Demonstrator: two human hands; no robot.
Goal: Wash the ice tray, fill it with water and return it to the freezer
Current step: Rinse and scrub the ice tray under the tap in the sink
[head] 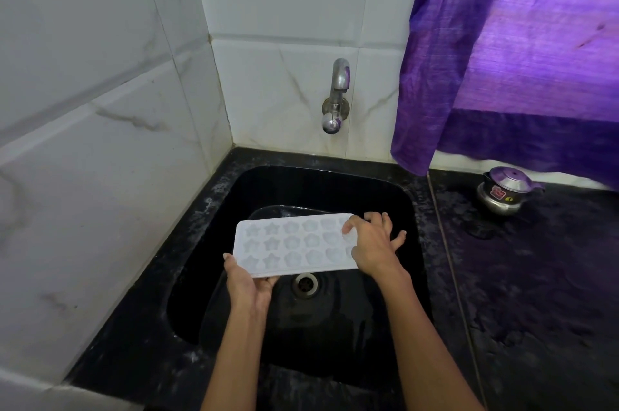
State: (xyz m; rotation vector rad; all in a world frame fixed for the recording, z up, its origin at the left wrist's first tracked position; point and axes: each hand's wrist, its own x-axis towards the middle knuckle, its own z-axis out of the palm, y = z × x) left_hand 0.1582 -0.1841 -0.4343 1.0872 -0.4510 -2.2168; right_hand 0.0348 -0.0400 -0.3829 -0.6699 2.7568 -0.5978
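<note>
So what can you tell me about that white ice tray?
The ice tray is a white, translucent, plastic-looking rectangle with three rows of star and flower moulds. It is held roughly level, moulds up, over the black sink. The left hand grips its near left corner; the right hand rests on its right end.

White tiles with grey streaks cover the corner walls; a black stone counter runs below; a purple curtain glows with light; a small steel pot sits beneath it.
</note>
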